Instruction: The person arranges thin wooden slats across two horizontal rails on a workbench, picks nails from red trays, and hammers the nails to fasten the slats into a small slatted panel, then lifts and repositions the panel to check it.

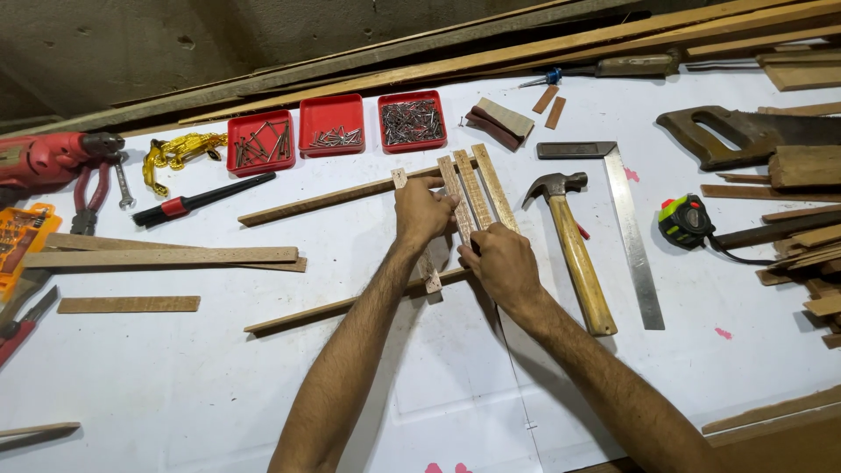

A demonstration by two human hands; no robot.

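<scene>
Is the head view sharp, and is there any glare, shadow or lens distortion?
Head view: sharp on both hands, left and right, and the wooden slats; even light, soft arm shadows on the white table; no harsh glare; edges bow, like the long planks.

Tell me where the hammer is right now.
In the head view, the hammer lies on the white table just right of the right hand, between the wooden slats and the steel try square, head pointing away from the person.
</scene>
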